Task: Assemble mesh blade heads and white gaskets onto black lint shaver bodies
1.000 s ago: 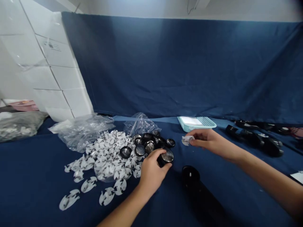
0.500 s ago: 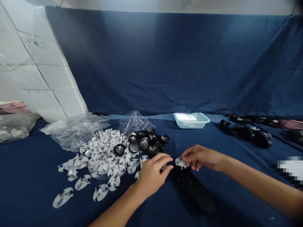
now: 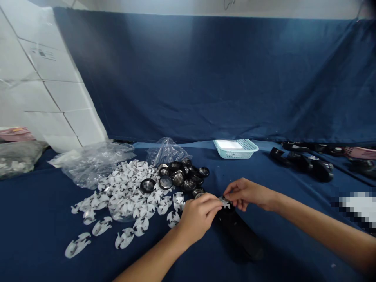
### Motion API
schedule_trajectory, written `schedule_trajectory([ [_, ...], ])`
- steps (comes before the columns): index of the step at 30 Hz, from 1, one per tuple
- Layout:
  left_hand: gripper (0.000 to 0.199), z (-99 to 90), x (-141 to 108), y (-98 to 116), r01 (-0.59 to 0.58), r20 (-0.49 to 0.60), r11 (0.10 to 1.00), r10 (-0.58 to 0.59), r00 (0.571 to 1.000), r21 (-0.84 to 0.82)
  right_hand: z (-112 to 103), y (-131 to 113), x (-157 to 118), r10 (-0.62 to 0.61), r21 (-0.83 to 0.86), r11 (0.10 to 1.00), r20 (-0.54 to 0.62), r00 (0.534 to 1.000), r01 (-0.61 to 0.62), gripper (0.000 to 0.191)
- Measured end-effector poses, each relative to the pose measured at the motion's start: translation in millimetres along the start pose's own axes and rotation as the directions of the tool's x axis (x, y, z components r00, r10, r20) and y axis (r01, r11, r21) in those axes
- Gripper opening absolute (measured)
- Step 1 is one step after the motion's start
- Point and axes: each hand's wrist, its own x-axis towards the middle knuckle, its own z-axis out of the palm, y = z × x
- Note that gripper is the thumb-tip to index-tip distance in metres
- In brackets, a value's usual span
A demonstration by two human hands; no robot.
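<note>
Between my two hands is a small white plastic piece [image 3: 225,203] with notched edges, over one end of a long black object [image 3: 241,235] lying on the cloth. My right hand [image 3: 239,194] pinches the piece from the right. The fingers of my left hand [image 3: 199,213] are closed together at its left edge and touch it. Left of my left hand spreads a heap of similar white pieces [image 3: 132,192]. Round black caps with perforated metal faces [image 3: 178,178] are piled just beyond that hand.
Clear plastic bags [image 3: 91,160] lie behind the white heap. A light blue basket [image 3: 236,149] stands at the back near the blue curtain [image 3: 205,78]. Black parts [image 3: 302,162] lie at the right. A pink basket [image 3: 17,134] is at the far left.
My left hand has moved right, from beside the round caps to the white piece, and its fingers have closed. My right hand has stayed nearly in place with the piece.
</note>
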Motion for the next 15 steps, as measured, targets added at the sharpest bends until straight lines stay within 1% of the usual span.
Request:
schedule_trajectory([
  [3,0.023,-1.1,-0.5,2.4,0.011,0.022,1.000,-0.011,1.000,0.002,1.0,0.8,-1.1,-0.042,-0.097,0.995,-0.053,0.998,0.037,0.023],
  [6,0.023,-2.1,-0.8,4.6,0.001,0.024,1.000,-0.001,1.000,-0.001,3.5,3.4,-2.9,-0.077,-0.144,0.987,-0.090,0.993,0.064,0.023],
  [9,0.022,-2.2,-1.1,6.3,-0.002,0.029,1.000,0.002,1.000,-0.002,8.0,9.0,-4.4,-0.120,-0.138,0.985,-0.116,0.986,0.104,0.025],
  [15,0.019,-2.2,-2.0,8.8,0.047,0.040,0.998,-0.048,0.998,0.033,19.7,23.0,-7.1,-0.236,-0.086,0.971,-0.176,0.956,0.224,0.032],
])
